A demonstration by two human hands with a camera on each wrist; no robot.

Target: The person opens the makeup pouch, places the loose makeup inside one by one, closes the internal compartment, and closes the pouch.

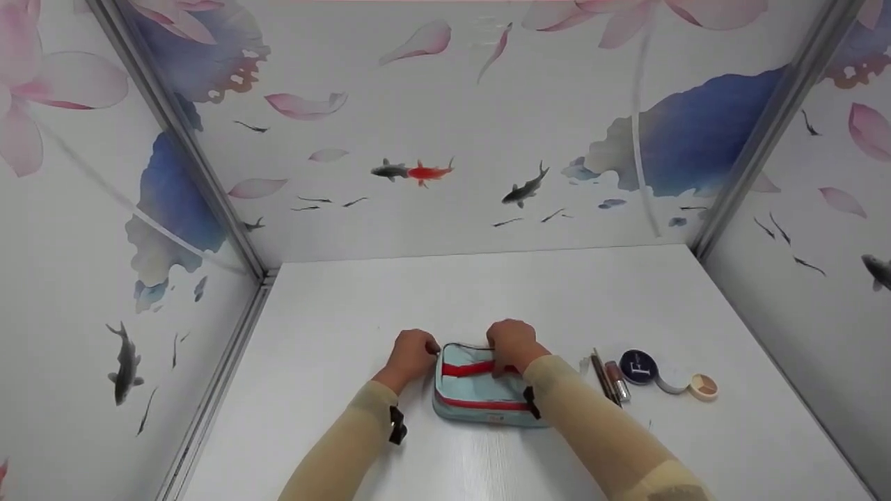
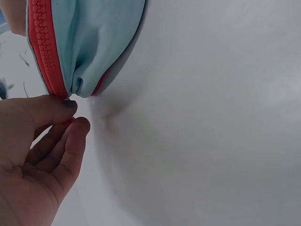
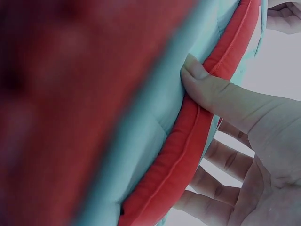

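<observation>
A light blue cosmetic bag (image 1: 480,393) with red trim lies on the white table, a red handle strap (image 1: 463,369) across its top. At the bag's far left corner is my left hand (image 1: 412,353). In the left wrist view, its thumb and fingers pinch a small red zipper pull (image 2: 71,120), mostly hidden, by the end of the red zipper (image 2: 46,52). My right hand (image 1: 514,342) grips the bag at the far side. Its thumb presses on the red strap in the right wrist view, while the other fingers reach behind the bag.
Right of the bag lie slim dark pencils or brushes (image 1: 600,372), a lip gloss tube (image 1: 617,382), a round dark blue compact (image 1: 638,367) and a small round sectioned palette (image 1: 703,387). Printed panels (image 1: 452,229) wall the table at the back and both sides.
</observation>
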